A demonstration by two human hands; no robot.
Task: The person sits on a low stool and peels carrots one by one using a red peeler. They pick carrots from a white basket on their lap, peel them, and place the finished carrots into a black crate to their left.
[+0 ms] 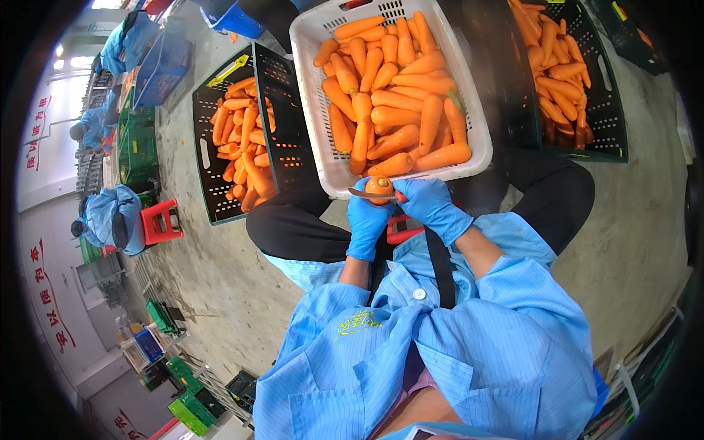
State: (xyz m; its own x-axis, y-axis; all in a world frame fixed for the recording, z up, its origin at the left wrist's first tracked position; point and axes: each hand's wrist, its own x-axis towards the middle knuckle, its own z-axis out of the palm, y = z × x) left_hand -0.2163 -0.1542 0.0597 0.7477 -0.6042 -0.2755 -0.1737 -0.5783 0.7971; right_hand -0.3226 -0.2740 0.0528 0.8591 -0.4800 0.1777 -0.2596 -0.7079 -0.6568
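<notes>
My left hand (369, 220), in a blue glove, grips a carrot (379, 186) with its stem end facing up. My right hand (432, 206), gloved the same way, is closed on the red handle of a small knife (371, 195), whose curved blade lies across the near side of the carrot's end. Both hands are at the near edge of a white plastic basket (482, 146) heaped with loose carrots (393, 115). The fingertips of both hands are partly hidden by the carrot and the knife.
Black crates of carrots stand on the left (206, 181) and right (619, 121) of the basket. A blue bin (234, 21) is beyond the left crate. Co-workers in blue (115, 217) sit at far left by a red stool (160, 221) and green crates (137, 148).
</notes>
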